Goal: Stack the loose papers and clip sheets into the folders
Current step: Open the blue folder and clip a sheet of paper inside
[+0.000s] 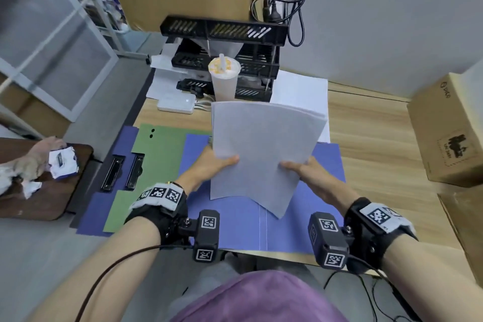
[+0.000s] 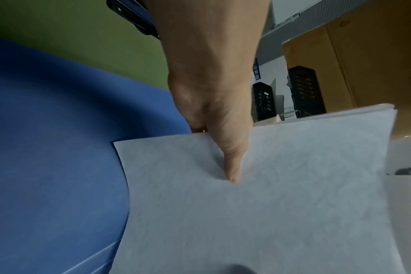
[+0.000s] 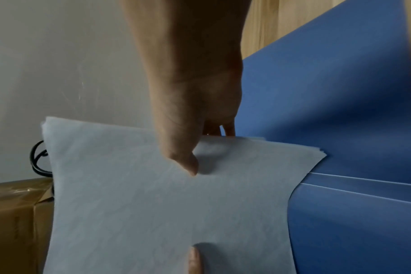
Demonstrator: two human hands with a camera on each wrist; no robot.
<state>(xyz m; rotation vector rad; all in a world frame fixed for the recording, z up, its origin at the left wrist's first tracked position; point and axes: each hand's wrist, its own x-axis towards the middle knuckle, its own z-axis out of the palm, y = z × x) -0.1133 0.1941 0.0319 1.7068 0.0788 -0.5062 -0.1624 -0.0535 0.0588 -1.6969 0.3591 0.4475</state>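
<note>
A stack of white papers [image 1: 261,146] is held up above the open blue folder [image 1: 235,227] on the desk. My left hand [image 1: 219,165] pinches the stack's left edge, thumb on top and fingers behind. My right hand [image 1: 303,168] pinches the right edge the same way. In the left wrist view my thumb [image 2: 230,166] presses on the papers [image 2: 270,204]. The right wrist view shows the right thumb [image 3: 185,161] on the papers [image 3: 153,213], over the blue folder [image 3: 352,129]. A green folder [image 1: 156,165] with black clips [image 1: 122,171] lies to the left on another blue folder [image 1: 88,217].
A drink cup with a straw [image 1: 224,78] and a black stacked tray rack [image 1: 235,60] stand at the back of the desk. More white sheets [image 1: 300,89] lie behind the held stack. A cardboard box [image 1: 449,133] sits at the right. Another person's hand [image 1: 39,154] is at far left.
</note>
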